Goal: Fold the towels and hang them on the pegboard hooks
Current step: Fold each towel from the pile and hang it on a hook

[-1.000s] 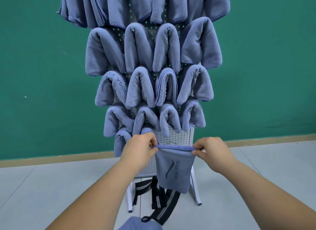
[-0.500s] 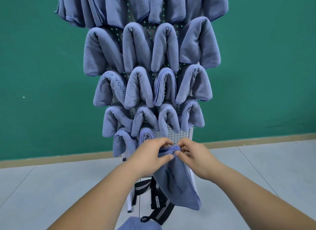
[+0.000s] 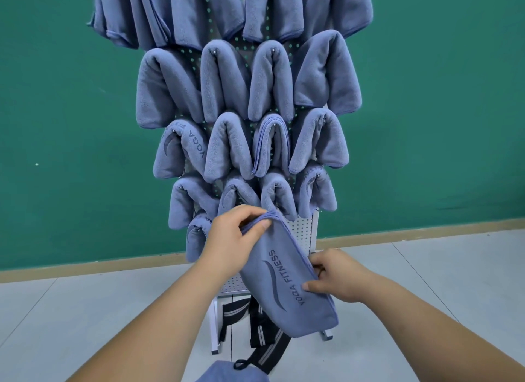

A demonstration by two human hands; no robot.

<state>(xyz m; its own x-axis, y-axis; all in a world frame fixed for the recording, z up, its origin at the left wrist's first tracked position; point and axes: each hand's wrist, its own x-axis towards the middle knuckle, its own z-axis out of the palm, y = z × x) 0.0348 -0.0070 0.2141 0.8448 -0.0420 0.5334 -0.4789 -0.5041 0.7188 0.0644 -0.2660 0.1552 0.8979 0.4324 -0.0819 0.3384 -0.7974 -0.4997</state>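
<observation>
1. Just in front of the bare lower part of the white pegboard point(image 3: 302, 231), a folded blue towel point(image 3: 287, 293) printed "YOGA FITNESS" hung tilted, its lower end out to the right
2. The left hand point(image 3: 230, 239) pinched the towel's upper folded edge, thumb on the near face, fingers curled behind
3. The right hand point(image 3: 338, 279) gripped the towel's right edge lower down, thumb pressed on the printed side, other fingers tucked behind the cloth
4. Rows of hung towels point(image 3: 224, 80) draped over hooks point(image 3: 213, 51) covered the pegboard above, against a green wall point(image 3: 71, 125)
5. Black striped straps point(image 3: 264, 339) lay on the grey floor point(image 3: 85, 310) by the pegboard's feet, and another blue cloth point(image 3: 233, 373) showed at the bottom edge
</observation>
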